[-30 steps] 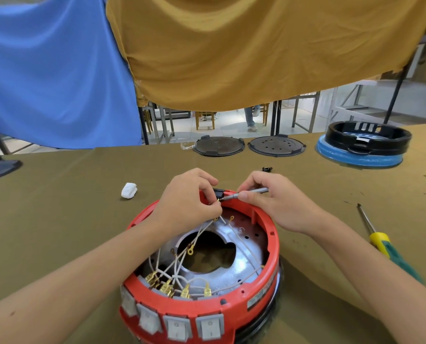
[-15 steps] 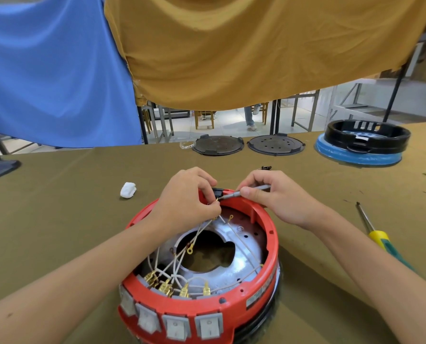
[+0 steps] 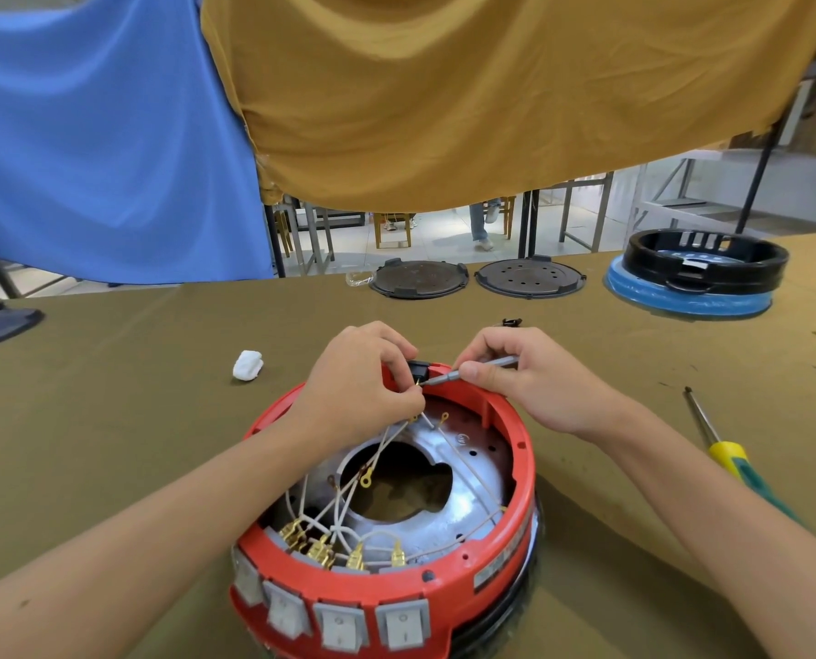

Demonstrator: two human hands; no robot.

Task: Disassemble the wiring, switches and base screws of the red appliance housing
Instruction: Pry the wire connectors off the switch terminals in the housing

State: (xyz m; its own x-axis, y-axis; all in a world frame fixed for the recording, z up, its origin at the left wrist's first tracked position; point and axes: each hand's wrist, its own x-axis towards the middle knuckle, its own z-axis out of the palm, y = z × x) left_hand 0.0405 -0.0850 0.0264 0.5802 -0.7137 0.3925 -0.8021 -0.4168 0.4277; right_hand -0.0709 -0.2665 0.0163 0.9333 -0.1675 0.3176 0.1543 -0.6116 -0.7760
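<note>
1. On the olive-covered table, close to the near edge, stands the red appliance housing, open side up, with a silvery metal plate and a large hole inside.
2. At its far rim the left hand has its grip curled, pinching white wires beside a small black part seated in the rim.
3. The right hand has its grip pressed together on a thin grey metal driver bit; the tip points left at the black part, just beside the left fingertips.
4. The wires run from the left hand down across the plate to brass terminals behind the near wall.
5. Four grey rocker switches sit in a row on the housing's near outer face.
6. A screwdriver with a yellow and green handle lies on the table to the right, apart from the housing.
7. A small white lump lies to the left.
8. Along the far edge are two dark round discs and a black ring on a blue base.
9. Blue cloth and mustard cloth hang behind.
</note>
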